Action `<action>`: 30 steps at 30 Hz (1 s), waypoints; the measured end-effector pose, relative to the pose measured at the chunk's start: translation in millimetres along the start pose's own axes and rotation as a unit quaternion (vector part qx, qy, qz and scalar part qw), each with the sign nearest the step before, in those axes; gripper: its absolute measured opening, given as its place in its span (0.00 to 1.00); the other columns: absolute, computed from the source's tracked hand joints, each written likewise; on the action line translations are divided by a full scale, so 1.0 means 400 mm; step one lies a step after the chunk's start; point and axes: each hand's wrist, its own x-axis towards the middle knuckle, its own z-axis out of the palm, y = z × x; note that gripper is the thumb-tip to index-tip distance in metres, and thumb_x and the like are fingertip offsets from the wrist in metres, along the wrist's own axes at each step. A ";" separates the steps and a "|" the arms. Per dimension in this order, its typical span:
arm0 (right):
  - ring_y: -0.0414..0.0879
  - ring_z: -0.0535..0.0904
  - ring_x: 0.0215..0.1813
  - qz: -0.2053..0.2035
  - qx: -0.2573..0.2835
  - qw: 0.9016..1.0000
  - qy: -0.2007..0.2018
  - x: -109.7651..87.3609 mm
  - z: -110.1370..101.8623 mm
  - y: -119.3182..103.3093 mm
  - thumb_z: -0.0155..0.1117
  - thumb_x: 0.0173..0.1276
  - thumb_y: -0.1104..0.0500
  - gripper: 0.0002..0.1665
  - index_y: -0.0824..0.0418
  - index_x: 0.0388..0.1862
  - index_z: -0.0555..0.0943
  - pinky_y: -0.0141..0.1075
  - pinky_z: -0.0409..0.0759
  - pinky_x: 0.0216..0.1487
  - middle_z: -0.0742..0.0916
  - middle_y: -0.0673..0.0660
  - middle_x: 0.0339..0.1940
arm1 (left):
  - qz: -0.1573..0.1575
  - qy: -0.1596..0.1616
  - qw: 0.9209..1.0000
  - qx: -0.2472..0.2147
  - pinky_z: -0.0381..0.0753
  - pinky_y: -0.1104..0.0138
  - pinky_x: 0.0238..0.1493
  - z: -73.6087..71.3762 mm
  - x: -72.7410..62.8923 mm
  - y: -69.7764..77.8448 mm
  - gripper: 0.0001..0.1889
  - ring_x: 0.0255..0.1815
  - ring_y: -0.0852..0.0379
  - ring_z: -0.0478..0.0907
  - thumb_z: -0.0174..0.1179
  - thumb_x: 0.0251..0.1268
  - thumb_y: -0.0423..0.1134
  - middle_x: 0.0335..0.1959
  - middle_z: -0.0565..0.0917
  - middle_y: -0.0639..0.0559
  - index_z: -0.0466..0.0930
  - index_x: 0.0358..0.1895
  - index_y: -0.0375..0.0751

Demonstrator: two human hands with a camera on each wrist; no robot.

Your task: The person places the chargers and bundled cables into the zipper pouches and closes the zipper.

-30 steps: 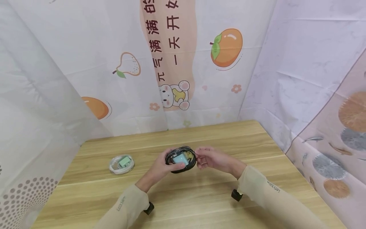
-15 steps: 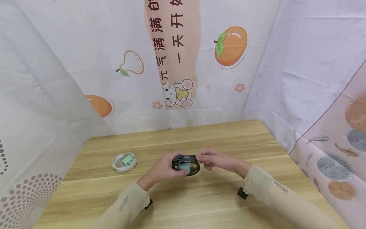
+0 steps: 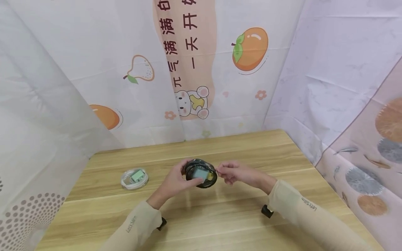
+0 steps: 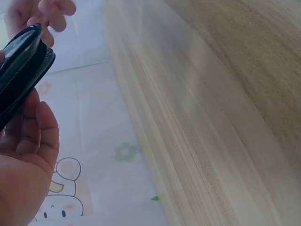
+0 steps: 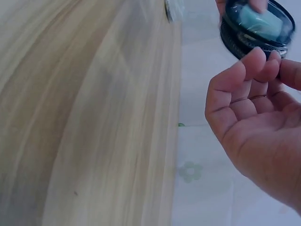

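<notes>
Above the middle of the table, my left hand [image 3: 176,179] grips a coiled black cable [image 3: 206,184], thumb across its near face. A pale blue block [image 3: 200,173], like a charger plug, sits inside the coil. Clear, shiny wrapping appears to cover it. My right hand [image 3: 236,172] pinches something thin at the coil's right edge, between thumb and fingertips; its exact shape is too small to tell. In the right wrist view, the pinching fingers [image 5: 254,61] touch the side of the black coil [image 5: 230,35]. The left wrist view shows the coil [image 4: 23,70] tilted, fingers behind it.
To the left on the wooden table [image 3: 251,216] lies a coiled white cable [image 3: 126,182] with a pale green block [image 3: 138,175]. A printed cloth [image 3: 226,125] hangs behind the table's back edge, and more cloth hangs at both sides.
The coil tipped until its edge faced the camera, then tilted back to show its face. My right hand stays at its right edge and has shifted slightly right.
</notes>
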 end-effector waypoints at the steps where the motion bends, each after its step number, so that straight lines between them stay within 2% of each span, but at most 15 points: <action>1: 0.48 0.75 0.32 0.000 0.001 1.000 -0.001 0.001 0.000 0.002 0.51 0.83 0.50 0.17 0.62 0.42 0.78 0.39 0.76 0.37 0.74 0.52 0.30 | 0.001 0.002 1.000 -0.004 0.84 0.63 0.50 -0.002 0.000 -0.001 0.31 0.51 0.54 0.82 0.77 0.58 0.41 0.54 0.83 0.52 0.75 0.64 0.45; 3: 0.48 0.75 0.32 -0.002 0.002 1.000 -0.001 0.003 0.003 0.004 0.51 0.83 0.50 0.18 0.62 0.42 0.78 0.39 0.76 0.37 0.75 0.53 0.31 | 0.009 -0.004 1.000 0.000 0.84 0.62 0.50 -0.002 0.001 -0.001 0.30 0.51 0.54 0.82 0.75 0.59 0.40 0.54 0.83 0.52 0.74 0.65 0.44; 6: 0.48 0.76 0.32 0.001 0.013 1.000 0.002 0.002 0.012 0.002 0.53 0.82 0.51 0.17 0.64 0.42 0.78 0.40 0.76 0.38 0.76 0.53 0.30 | 0.020 -0.030 0.999 0.012 0.83 0.62 0.52 0.001 0.000 -0.001 0.30 0.52 0.54 0.81 0.72 0.64 0.41 0.55 0.83 0.50 0.72 0.66 0.42; 11: 0.49 0.79 0.36 0.006 0.004 1.000 -0.004 -0.006 0.032 -0.009 0.54 0.81 0.50 0.17 0.64 0.44 0.78 0.44 0.80 0.42 0.78 0.54 0.33 | 0.009 -0.060 0.998 0.014 0.84 0.62 0.49 0.002 -0.010 -0.001 0.27 0.49 0.54 0.81 0.69 0.67 0.43 0.54 0.82 0.50 0.70 0.66 0.43; 17: 0.52 0.80 0.39 0.003 -0.001 1.000 -0.005 -0.008 0.037 -0.010 0.54 0.81 0.52 0.17 0.66 0.47 0.79 0.45 0.82 0.44 0.81 0.55 0.38 | 0.012 -0.065 0.998 0.017 0.84 0.61 0.50 0.001 -0.013 -0.003 0.26 0.49 0.54 0.81 0.69 0.66 0.42 0.54 0.82 0.51 0.71 0.64 0.45; 24: 0.68 0.80 0.52 0.015 0.010 1.000 -0.002 -0.008 0.039 0.008 0.55 0.81 0.52 0.21 0.67 0.57 0.81 0.60 0.81 0.52 0.87 0.61 0.46 | 0.016 -0.060 0.998 0.023 0.84 0.61 0.49 0.008 -0.017 -0.015 0.25 0.48 0.55 0.82 0.70 0.65 0.42 0.53 0.83 0.53 0.72 0.62 0.46; 26: 0.71 0.79 0.54 0.014 0.014 1.000 -0.001 -0.008 0.039 0.012 0.54 0.81 0.52 0.21 0.68 0.57 0.80 0.60 0.81 0.53 0.87 0.62 0.47 | 0.014 -0.058 0.998 0.022 0.84 0.61 0.49 0.010 -0.017 -0.018 0.25 0.48 0.55 0.81 0.71 0.65 0.42 0.53 0.83 0.53 0.72 0.62 0.45; 30: 0.70 0.80 0.54 0.015 0.020 1.000 -0.002 -0.009 0.039 0.014 0.53 0.82 0.52 0.21 0.68 0.58 0.80 0.55 0.83 0.52 0.86 0.63 0.49 | 0.005 -0.053 0.998 0.020 0.84 0.62 0.49 0.014 -0.020 -0.020 0.27 0.49 0.55 0.81 0.72 0.63 0.41 0.53 0.83 0.51 0.73 0.62 0.44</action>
